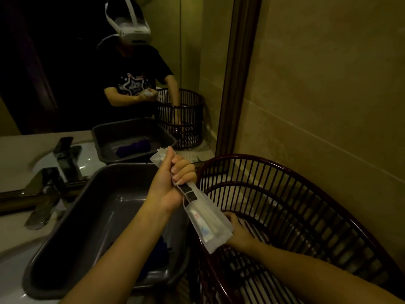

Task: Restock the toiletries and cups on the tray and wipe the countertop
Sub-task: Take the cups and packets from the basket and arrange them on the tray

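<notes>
Item 1. Tray (72,233): a dark grey plastic tray was recorded nearest the viewer, standing on the pale surface (13,244) to the left. Its floor was mostly bare; only a dark purple bundle (163,246), partly hidden behind the left forearm, was made out in it. No cups and no laid-out toiletries were seen there, so restocking was judged barely begun.

Item 2. Right hand (237,232): it was noted inside the basket (306,194), low against the bars. Its fingers were hidden behind the packets, so whether it was open or gripping something could not be told.

Item 3. Basket: a dark brown slatted basket was recorded just right of the tray, against the tiled wall. Its contents were too dim to list.

Item 4. Left hand (173,181): it was found closed in a fist round a bundle of packets (208,218), held tilted above the gap between tray and basket. White sleeves with what appeared to be a small tube inside were noted; the upper ends stood out above the fist.

Item 5. Tap (43,189): a metal tap was entered at the left, beside the tray.

Item 6. Mirror (87,62): the scene was repeated in it at the rear.

Remaining, as judged: packets to be set in the tray, cups to be supplied, the surface to be wiped. No cloth was identified with certainty.
</notes>
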### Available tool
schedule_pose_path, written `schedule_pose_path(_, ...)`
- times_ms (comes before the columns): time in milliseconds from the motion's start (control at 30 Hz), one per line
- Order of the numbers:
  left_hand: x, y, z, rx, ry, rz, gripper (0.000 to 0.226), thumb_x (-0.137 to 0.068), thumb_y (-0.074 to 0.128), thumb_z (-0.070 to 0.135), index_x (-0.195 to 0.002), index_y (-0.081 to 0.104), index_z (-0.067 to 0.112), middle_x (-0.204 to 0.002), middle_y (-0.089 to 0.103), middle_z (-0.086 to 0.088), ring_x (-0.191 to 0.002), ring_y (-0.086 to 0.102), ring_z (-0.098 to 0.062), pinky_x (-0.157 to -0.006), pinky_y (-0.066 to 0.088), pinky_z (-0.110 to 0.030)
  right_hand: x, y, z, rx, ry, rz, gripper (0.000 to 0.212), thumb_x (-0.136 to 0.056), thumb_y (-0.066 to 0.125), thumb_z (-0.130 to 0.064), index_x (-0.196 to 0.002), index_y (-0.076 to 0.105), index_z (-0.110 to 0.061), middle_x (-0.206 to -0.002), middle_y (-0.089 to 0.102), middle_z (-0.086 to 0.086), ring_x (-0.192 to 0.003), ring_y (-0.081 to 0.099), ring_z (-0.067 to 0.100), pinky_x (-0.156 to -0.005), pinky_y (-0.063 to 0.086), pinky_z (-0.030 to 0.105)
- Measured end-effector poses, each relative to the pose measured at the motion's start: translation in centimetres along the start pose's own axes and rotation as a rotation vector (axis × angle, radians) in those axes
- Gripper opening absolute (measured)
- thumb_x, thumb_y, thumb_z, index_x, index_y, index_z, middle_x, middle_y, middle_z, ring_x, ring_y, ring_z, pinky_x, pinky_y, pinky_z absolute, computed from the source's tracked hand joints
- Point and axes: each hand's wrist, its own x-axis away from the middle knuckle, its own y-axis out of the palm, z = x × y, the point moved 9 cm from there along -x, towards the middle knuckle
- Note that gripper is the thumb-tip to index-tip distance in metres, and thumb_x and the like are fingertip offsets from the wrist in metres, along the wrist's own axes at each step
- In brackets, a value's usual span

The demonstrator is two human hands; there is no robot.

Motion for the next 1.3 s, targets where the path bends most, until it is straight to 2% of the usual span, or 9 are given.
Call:
schedule_pose_path(67, 0.0, 0.2, -0.2, 0.004, -0.004, -0.007, 0.045, -0.087, 0.041, 0.044, -0.052, 0.046, 0.017, -0.036, 0.038, 0.004, -0.029, 0.037, -0.007, -0.031, 0.029, -0.014, 0.0, -0.1, 0.8, 0.0, 0.009, 0.01, 0.083, -0.067, 0.083, -0.026, -0.127, 0.026, -0.026, -0.116, 0.047, -0.005, -0.098, 0.051, 0.004, -0.061, 0.046, 0.005)
schedule_pose_path(200, 0.1, 0.3, -0.3, 0.026, -0.004, -0.006, 0.045, -0.088, 0.04, 0.044, -0.052, 0.045, 0.017, -0.036, 0.038, 0.004, -0.03, 0.036, -0.007, -0.031, 0.03, -0.014, -0.4, 0.0, 1.4, 0.016, -0.01, 0.014, 0.066, -0.073, 0.078, -0.019, -0.125, 0.038, -0.018, -0.11, 0.049, -0.01, -0.103, 0.053, 0.009, -0.082, 0.046, 0.014)
schedule_pose_path(367, 0.6, 0.5, -0.2, 0.006, -0.003, 0.005, 0.042, -0.086, 0.044, 0.043, -0.053, 0.046, 0.017, -0.037, 0.038, 0.004, -0.031, 0.036, -0.007, -0.033, 0.028, -0.013, 0.5, -1.0, -0.7, 0.021, -0.042, 0.057, 0.063, -0.07, 0.08, -0.03, -0.113, 0.035, -0.032, -0.103, 0.048, -0.016, -0.097, 0.051, 0.004, -0.067, 0.042, 0.006)
schedule_pose_path(500, 1.2, 1.9, 0.3, -0.03, 0.0, 0.001, 0.043, -0.087, 0.042, 0.045, -0.053, 0.045, 0.018, -0.038, 0.038, 0.005, -0.031, 0.035, -0.007, -0.034, 0.026, -0.012, 1.6, -2.7, -3.5, 0.016, -0.092, 0.092, 0.063, -0.065, 0.084, -0.023, -0.114, 0.044, -0.026, -0.101, 0.055, -0.013, -0.094, 0.056, 0.006, -0.062, 0.045, 0.003)
schedule_pose_path(600, 1.9, 3.9, 0.8, -0.077, 0.012, -0.02, 0.042, -0.088, 0.04, 0.044, -0.054, 0.042, 0.019, -0.038, 0.036, 0.005, -0.031, 0.034, -0.007, -0.034, 0.024, -0.013, 2.8, -4.4, -6.6, -0.074, -0.079, 0.063, 0.067, -0.062, 0.085, -0.019, -0.119, 0.049, -0.019, -0.111, 0.06, -0.001, -0.105, 0.059, 0.02, -0.079, 0.052, 0.022)
schedule_pose_path(667, 2.6, 5.4, 1.3, -0.129, 0.023, -0.05, 0.04, -0.088, 0.04, 0.043, -0.055, 0.041, 0.019, -0.039, 0.036, 0.005, -0.031, 0.034, -0.007, -0.035, 0.023, -0.013, 4.1, -5.4, -8.9, -0.173, -0.09, 0.021, 0.056, -0.063, 0.084, -0.016, -0.111, 0.055, -0.019, -0.105, 0.067, -0.002, -0.096, 0.066, 0.016, -0.077, 0.056, 0.027)
schedule_pose_path(900, 5.6, 9.6, 3.9, -0.489, 0.133, -0.066, 0.034, -0.084, 0.045, 0.038, -0.057, 0.05, 0.018, -0.042, 0.039, 0.006, -0.033, 0.034, -0.003, -0.034, 0.026, -0.011, 10.4, -9.4, -17.8, -0.117, -0.316, 0.073, 0.052, -0.064, 0.083, -0.023, -0.107, 0.055, -0.032, -0.107, 0.066, -0.006, -0.094, 0.064, 0.006, -0.07, 0.053, 0.018)
schedule_pose_path(1133, 9.8, 11.4, 7.3, -1.044, 0.353, 0.142, 0.022, -0.08, 0.054, 0.035, -0.084, 0.059, 0.014, -0.053, 0.047, 0.006, -0.042, 0.039, -0.003, -0.038, 0.034, -0.014, 15.8, -7.9, -27.7, -0.066, -0.601, 0.069, 0.058, -0.065, 0.081, -0.026, -0.114, 0.05, -0.035, -0.114, 0.06, -0.011, -0.105, 0.058, 0.008, -0.084, 0.05, 0.024)
schedule_pose_path(1300, 14.2, 11.4, 11.5, -1.214, 0.438, 0.344, 0.013, -0.09, 0.05, 0.019, -0.089, 0.062, 0.013, -0.054, 0.051, 0.005, -0.038, 0.042, -0.003, -0.035, 0.034, -0.014, 17.4, -2.6, -33.0, -0.024, -0.737, 0.0, 0.056, -0.068, 0.08, -0.027, -0.112, 0.048, -0.039, -0.1, 0.057, -0.023, -0.089, 0.056, -0.008, -0.061, 0.047, 0.003)
